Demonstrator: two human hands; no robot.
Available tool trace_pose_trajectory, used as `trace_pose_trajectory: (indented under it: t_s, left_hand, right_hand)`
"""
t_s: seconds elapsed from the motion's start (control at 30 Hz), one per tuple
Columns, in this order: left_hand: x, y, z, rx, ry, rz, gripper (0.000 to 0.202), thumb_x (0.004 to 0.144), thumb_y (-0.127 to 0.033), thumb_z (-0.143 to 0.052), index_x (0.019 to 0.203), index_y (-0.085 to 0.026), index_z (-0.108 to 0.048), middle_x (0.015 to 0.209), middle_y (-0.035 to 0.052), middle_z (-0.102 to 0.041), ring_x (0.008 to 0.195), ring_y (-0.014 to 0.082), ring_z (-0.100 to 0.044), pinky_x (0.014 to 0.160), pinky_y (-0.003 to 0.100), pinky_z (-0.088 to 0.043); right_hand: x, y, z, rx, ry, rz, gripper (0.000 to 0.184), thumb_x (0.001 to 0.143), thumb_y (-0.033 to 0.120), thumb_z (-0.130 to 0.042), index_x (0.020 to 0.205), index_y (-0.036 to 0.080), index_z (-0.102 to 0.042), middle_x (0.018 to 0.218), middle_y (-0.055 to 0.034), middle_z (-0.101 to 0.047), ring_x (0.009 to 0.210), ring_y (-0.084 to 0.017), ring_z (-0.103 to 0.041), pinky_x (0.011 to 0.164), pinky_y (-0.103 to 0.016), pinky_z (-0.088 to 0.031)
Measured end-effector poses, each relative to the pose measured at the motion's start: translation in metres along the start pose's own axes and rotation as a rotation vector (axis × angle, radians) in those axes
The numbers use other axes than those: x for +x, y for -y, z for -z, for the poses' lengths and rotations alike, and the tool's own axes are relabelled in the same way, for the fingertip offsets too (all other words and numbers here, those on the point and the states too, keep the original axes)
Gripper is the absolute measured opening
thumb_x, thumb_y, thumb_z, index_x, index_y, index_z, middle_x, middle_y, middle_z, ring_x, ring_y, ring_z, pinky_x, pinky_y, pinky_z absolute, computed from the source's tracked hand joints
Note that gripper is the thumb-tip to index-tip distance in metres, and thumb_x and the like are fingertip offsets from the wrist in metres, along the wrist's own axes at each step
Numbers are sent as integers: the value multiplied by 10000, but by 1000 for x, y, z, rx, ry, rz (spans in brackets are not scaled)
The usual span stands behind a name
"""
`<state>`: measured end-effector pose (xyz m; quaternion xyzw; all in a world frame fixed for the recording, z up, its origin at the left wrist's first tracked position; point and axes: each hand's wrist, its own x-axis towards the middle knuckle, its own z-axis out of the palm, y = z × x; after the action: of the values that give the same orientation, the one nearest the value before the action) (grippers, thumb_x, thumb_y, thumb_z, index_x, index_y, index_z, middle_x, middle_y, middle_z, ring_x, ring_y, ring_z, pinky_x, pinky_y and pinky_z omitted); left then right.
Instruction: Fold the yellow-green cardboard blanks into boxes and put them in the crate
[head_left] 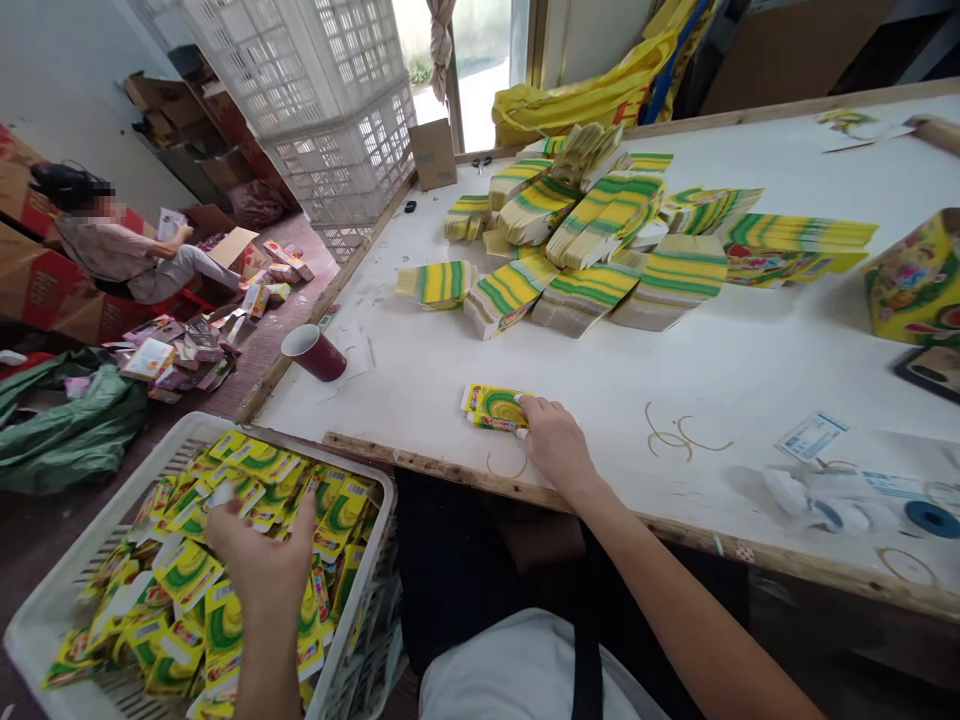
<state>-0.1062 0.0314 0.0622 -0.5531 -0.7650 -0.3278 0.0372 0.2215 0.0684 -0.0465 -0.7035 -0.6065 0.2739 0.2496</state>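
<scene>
My right hand (556, 440) grips one end of a small yellow and green carton (491, 406) that lies on the white tabletop. The carton's left end shows a pale flap. Over the white plastic basket (384, 490) at lower left hovers my left hand (262, 550), thumb and fingers apart and nothing between them. Heaped inside the basket are many small yellow and green cartons (184, 570) of the same print. Farther back on the table lie fanned stacks of flat, unfolded cartons (517, 290) with yellow and green stripes.
A maroon cup (315, 352) stands near the table's left edge. Rubber bands (679, 435), tape rolls (934, 518), a phone (930, 372) and a larger printed box (915, 280) lie on the right. Another person (120, 240) sits among boxes at far left, beside stacked crates (330, 110).
</scene>
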Motion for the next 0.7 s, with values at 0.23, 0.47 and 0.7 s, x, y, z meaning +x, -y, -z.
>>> trace_pose_trajectory:
  t_s: [0.23,0.47,0.7]
  left_hand:
    - [-58,-60,-51,-456,441,28,678,753,-395,-690,1328,-223,-374,1345,152,-467,1210,288,-508,927,437,-508]
    - [-80,-84,-71,-675,688,41,644,799,-359,-698,1353,-257,-384,1383,142,-479,1203,254,-517,951,416,-495]
    - [-84,-123,-72,-1325,576,377,666,717,-694,-642,1195,-233,-583,1131,104,-632,1073,271,-603,881,371,-525]
  right_hand:
    - [-4,0,-8,-9,-65,-19,414,737,31,-599,1128,132,-505,1035,-146,-616,949,-283,-571,861,-408,-460]
    - [-13,2,-2,190,-137,-31,468,703,48,-546,1136,167,-414,958,-86,-580,873,-239,-591,779,-381,-490]
    - [-68,64,11,1130,374,61,392,696,233,-706,982,222,-438,845,21,-528,681,-107,-531,601,-233,-455]
